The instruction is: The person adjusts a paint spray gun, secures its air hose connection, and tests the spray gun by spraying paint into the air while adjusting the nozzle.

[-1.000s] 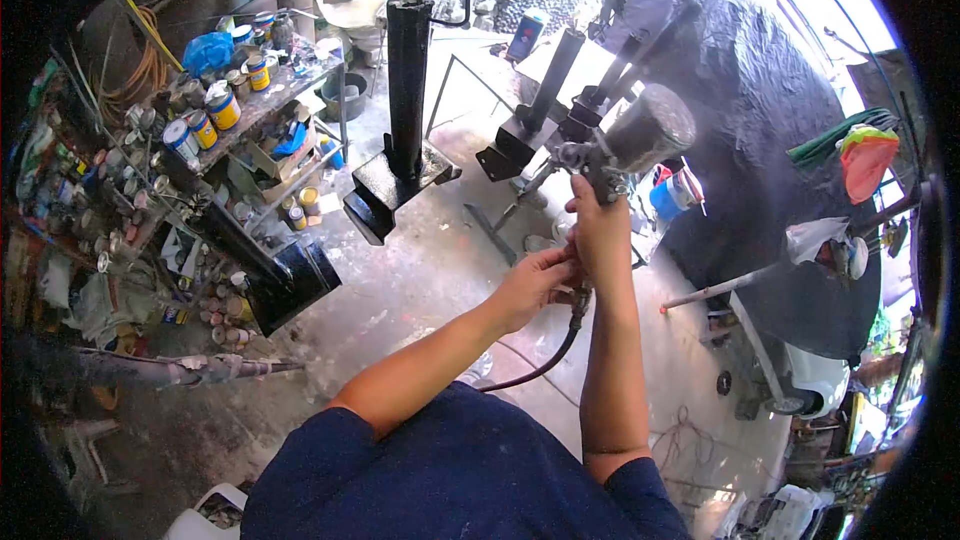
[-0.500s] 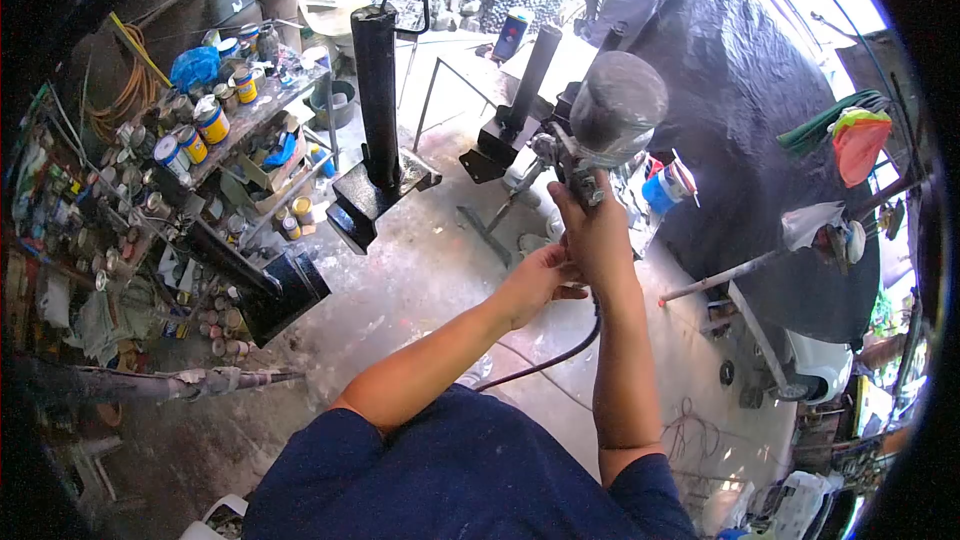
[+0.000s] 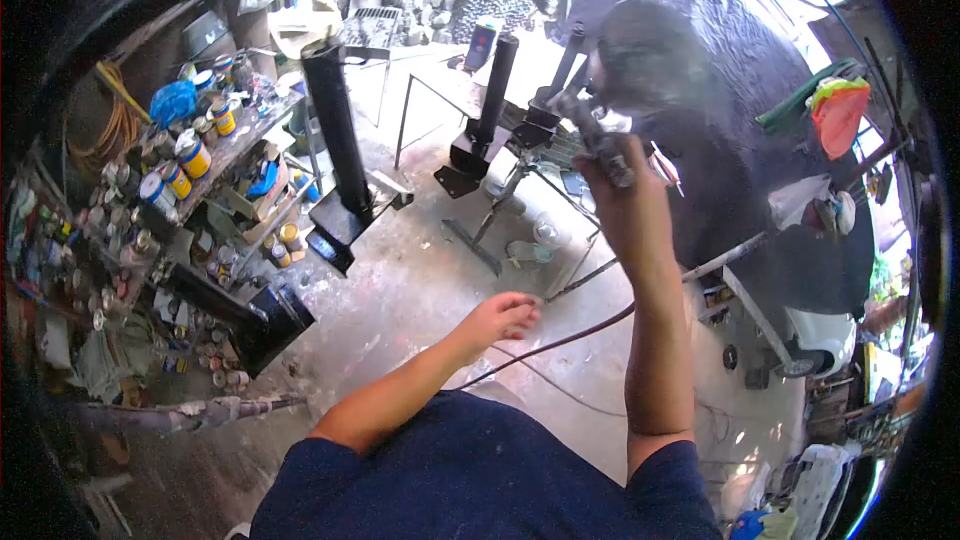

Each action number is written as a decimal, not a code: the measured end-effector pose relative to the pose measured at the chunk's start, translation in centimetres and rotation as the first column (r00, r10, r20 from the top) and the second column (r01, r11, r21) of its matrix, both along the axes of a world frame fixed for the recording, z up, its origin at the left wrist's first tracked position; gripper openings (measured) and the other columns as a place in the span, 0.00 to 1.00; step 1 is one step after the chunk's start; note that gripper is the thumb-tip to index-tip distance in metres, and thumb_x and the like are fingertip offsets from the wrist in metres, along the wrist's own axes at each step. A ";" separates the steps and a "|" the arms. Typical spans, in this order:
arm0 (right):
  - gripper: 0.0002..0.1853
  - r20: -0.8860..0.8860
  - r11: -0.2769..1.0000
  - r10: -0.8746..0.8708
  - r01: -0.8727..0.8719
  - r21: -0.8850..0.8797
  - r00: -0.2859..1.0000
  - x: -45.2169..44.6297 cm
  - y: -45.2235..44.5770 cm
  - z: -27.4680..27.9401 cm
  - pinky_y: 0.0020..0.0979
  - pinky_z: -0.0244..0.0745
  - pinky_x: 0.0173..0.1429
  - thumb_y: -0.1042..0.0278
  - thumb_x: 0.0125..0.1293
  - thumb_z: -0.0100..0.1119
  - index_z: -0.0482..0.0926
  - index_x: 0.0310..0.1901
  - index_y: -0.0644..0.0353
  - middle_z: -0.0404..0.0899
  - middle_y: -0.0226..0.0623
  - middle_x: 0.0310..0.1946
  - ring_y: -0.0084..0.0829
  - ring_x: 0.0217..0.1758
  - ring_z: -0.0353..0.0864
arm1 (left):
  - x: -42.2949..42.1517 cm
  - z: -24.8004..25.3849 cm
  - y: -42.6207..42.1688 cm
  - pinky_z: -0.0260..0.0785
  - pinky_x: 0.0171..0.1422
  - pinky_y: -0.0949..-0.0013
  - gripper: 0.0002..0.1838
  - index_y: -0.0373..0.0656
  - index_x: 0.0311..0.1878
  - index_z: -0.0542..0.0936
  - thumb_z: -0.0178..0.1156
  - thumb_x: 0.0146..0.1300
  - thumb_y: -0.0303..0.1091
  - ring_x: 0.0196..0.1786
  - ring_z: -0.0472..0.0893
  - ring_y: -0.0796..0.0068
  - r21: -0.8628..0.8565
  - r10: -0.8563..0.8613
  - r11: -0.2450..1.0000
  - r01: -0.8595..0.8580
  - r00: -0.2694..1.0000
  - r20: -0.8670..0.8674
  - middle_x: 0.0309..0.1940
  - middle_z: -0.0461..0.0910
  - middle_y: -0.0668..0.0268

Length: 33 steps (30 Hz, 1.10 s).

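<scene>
My right hand [image 3: 635,210] is closed around the grip of a spray gun [image 3: 605,145], raised at the upper right. Its large, cloudy cup [image 3: 652,58] is smeared by motion. My left hand [image 3: 503,320] is lower down, apart from the gun, its fingers loosely stretched and slightly bent with nothing seen in them. A dark hose [image 3: 570,340] runs just below the left hand toward my right forearm. Ahead stand glossy black metal posts with angular bases: one tall post [image 3: 338,130] at the left and a smaller post [image 3: 495,90] near the middle.
Another black post [image 3: 265,325] leans out at the lower left. A cluttered bench [image 3: 250,135] with paint cans lines the left side. Dark sheeting [image 3: 770,180] covers something large at the right. A metal stand [image 3: 472,245] and a thin cable [image 3: 560,390] are on the floor.
My right hand has moved up and right with the spray gun. My left hand has come away from it, down and left, and its fingers have loosened. The view has shifted slightly.
</scene>
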State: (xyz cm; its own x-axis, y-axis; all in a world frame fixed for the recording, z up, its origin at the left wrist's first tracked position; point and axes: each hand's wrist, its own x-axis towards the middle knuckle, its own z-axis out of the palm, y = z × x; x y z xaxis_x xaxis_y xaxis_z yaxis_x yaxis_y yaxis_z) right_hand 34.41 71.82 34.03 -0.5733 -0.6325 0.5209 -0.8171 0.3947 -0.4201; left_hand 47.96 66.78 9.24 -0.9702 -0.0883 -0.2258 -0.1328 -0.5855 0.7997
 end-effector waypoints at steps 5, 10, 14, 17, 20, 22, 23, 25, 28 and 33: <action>0.21 0.312 0.983 0.096 -0.139 0.118 0.945 -2.6 1.6 -3.0 0.47 0.77 0.43 0.56 0.70 0.65 0.73 0.55 0.59 0.85 0.57 0.40 0.58 0.41 0.85 | 4.5 -8.3 -0.9 0.74 0.57 0.68 0.22 0.39 0.65 0.75 0.59 0.74 0.42 0.53 0.80 0.73 -0.047 0.097 0.995 -0.088 0.966 0.242 0.53 0.81 0.62; 0.26 0.800 0.992 0.118 -0.105 -0.069 0.589 -6.3 2.0 -0.5 0.25 0.69 0.20 0.43 0.73 0.57 0.78 0.50 0.64 0.81 0.34 0.32 0.20 0.17 0.74 | 8.8 -13.3 -1.1 0.75 0.56 0.68 0.22 0.40 0.64 0.75 0.59 0.74 0.43 0.51 0.81 0.73 -0.058 0.249 0.966 -0.251 0.856 0.453 0.51 0.82 0.62; 0.29 0.806 0.983 0.177 -0.147 -0.113 0.565 -12.6 1.7 -1.6 0.25 0.70 0.20 0.40 0.74 0.54 0.80 0.44 0.67 0.85 0.36 0.33 0.21 0.16 0.75 | 7.1 -13.8 0.2 0.76 0.56 0.67 0.21 0.40 0.63 0.76 0.59 0.74 0.44 0.52 0.81 0.73 -0.103 0.301 0.951 -0.291 0.803 0.515 0.52 0.82 0.63; 0.28 0.850 0.979 0.197 -0.151 -0.139 0.488 -18.3 0.9 -5.5 0.26 0.71 0.20 0.40 0.73 0.56 0.79 0.43 0.65 0.83 0.36 0.31 0.22 0.16 0.75 | 2.5 -15.8 1.7 0.75 0.56 0.68 0.21 0.40 0.62 0.77 0.59 0.73 0.44 0.51 0.82 0.73 -0.227 0.383 0.923 -0.309 0.771 0.508 0.50 0.83 0.63; 0.27 0.915 0.955 0.247 -0.240 -0.174 0.320 -23.2 0.2 -8.8 0.27 0.69 0.19 0.41 0.73 0.56 0.78 0.44 0.64 0.82 0.35 0.31 0.23 0.16 0.75 | -2.6 -18.5 3.5 0.76 0.54 0.70 0.21 0.39 0.60 0.79 0.59 0.73 0.43 0.48 0.83 0.73 -0.411 0.503 0.856 -0.313 0.686 0.526 0.47 0.84 0.63; 0.26 0.926 0.941 0.288 -0.254 -0.226 0.245 -25.9 -0.4 -11.1 0.29 0.68 0.18 0.44 0.74 0.57 0.75 0.50 0.64 0.79 0.33 0.29 0.24 0.16 0.75 | -3.9 -23.2 5.6 0.76 0.54 0.65 0.24 0.36 0.60 0.80 0.59 0.70 0.45 0.50 0.84 0.66 -0.608 0.582 0.773 -0.184 0.588 0.562 0.48 0.86 0.56; 0.26 0.919 0.927 0.306 -0.297 -0.229 0.247 -27.0 -0.5 -11.6 0.29 0.69 0.19 0.43 0.74 0.57 0.74 0.50 0.65 0.78 0.33 0.29 0.25 0.17 0.76 | -4.4 -25.2 7.4 0.76 0.55 0.64 0.25 0.36 0.60 0.80 0.59 0.69 0.46 0.50 0.85 0.63 -0.681 0.616 0.725 -0.105 0.540 0.573 0.48 0.86 0.54; 0.28 0.896 0.892 0.335 -0.406 -0.201 0.291 -29.6 -1.5 -11.9 0.31 0.71 0.22 0.42 0.74 0.57 0.74 0.51 0.66 0.78 0.35 0.28 0.27 0.18 0.77 | -6.6 -24.8 10.0 0.76 0.57 0.61 0.26 0.35 0.60 0.80 0.59 0.68 0.47 0.51 0.85 0.58 -0.716 0.609 0.697 0.028 0.504 0.613 0.47 0.86 0.50; 0.31 0.841 0.828 0.371 -0.551 -0.107 0.393 -32.6 -2.8 -12.9 0.36 0.74 0.27 0.41 0.72 0.59 0.73 0.53 0.68 0.80 0.44 0.27 0.34 0.19 0.79 | -8.1 -24.7 13.9 0.75 0.54 0.62 0.23 0.35 0.56 0.82 0.59 0.68 0.45 0.46 0.86 0.61 -0.756 0.644 0.654 0.013 0.514 0.567 0.41 0.87 0.53; 0.30 0.736 0.766 0.483 -0.637 -0.091 0.475 -34.6 -3.8 -12.8 0.51 0.75 0.42 0.42 0.72 0.59 0.72 0.52 0.69 0.82 0.61 0.32 0.56 0.35 0.84 | -10.6 -21.4 16.3 0.75 0.48 0.65 0.20 0.35 0.53 0.83 0.59 0.69 0.43 0.40 0.83 0.68 -0.725 0.695 0.684 -0.083 0.374 0.614 0.37 0.86 0.59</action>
State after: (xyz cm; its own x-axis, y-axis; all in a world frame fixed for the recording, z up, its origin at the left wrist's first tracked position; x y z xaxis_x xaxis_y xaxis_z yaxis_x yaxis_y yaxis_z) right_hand -0.18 67.97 21.20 -0.1860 -0.9824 -0.0145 -0.3844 0.0863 -0.9191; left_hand 37.34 83.10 -12.16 -0.1467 -0.7846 -0.6024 -0.7400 -0.3170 0.5932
